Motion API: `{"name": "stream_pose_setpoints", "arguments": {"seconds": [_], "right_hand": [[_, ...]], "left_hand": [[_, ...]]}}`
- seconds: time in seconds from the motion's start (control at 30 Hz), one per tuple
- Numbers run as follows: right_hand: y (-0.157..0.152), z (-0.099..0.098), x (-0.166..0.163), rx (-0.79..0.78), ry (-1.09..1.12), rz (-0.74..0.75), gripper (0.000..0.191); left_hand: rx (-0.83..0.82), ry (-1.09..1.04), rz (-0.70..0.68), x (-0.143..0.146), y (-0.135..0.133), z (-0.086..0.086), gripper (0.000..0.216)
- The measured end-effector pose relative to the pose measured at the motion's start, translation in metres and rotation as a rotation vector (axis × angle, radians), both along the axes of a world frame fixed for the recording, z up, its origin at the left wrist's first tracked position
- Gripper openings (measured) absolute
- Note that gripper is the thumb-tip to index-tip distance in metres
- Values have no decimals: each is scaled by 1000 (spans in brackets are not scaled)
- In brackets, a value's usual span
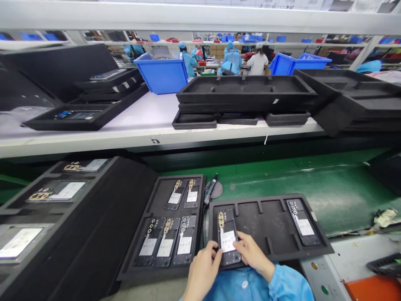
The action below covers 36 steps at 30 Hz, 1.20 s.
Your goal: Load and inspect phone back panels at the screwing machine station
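Note:
My left hand [203, 269] and my right hand [253, 253] meet at the near end of a dark phone back cover [227, 236] that lies in the left slot of a black foam tray [272, 228]. Fingers of both hands pinch and press its lower edge around a white label. A second cover [302, 221] lies in the tray's right slot. Left of it, another foam tray [163, 228] holds several covers with gold camera rings. A black pen-like tool [210, 189] lies between the trays.
A tall stack of foam trays [62, 217] stands at the left. Above the green belt [328, 184], a white shelf [150, 121] carries more black trays and blue bins [161, 73]. People in blue coats work far behind. Buttons [324, 288] sit at the lower right.

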State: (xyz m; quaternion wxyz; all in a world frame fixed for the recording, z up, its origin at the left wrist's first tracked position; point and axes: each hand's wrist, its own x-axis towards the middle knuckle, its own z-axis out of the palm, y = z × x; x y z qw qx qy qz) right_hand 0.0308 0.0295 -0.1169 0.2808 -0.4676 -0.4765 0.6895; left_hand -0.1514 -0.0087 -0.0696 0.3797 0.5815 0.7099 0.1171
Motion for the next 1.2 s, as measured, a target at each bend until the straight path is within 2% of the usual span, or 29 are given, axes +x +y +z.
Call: {"name": "stream_pose_setpoints", "arguments": {"seconds": [0.13,0.2,0.3,0.4,0.47,0.53,0.6,0.63,0.67,0.77,0.83,0.93,1.2], "right_hand": [[3,-11,-15,29,-42,-39,60],[2,-13,-20,28,-56,-82,67],[-6,-13,-25,17,-46,-152,75],[-16,-7,-17,90,21,-235,60],[-16,-2,4,205,-6,-301,50],[-11,2,41,357,-261,-403,44],[-4,3,89,461,-706,-531,42],[-1,2,114,457,-935,-590,43],[0,1,137,426,-1059,-633,45],[-1,-7,180,332,-1236,-678,43],[-2,-13,185,300,-1316,-685,41],[0,-18,176,269,-1402,-713,41],[5,-12,174,281,-1455,-682,43]], "left_hand": [[232,108,71,-5,21,-7,41],[335,168,54,-2,32,-14,43],[323,250,13,7,43,-23,46],[343,356,-46,19,50,-27,51],[400,422,-71,27,53,-28,56],[441,492,-82,34,57,-30,58],[461,562,-92,41,61,-33,57],[466,593,-94,43,63,-35,56],[471,618,-91,45,65,-37,55],[516,651,-70,49,71,-39,53],[570,668,-63,49,74,-40,52],[625,678,-72,49,75,-40,51],[643,673,-69,47,74,-39,49]]}}
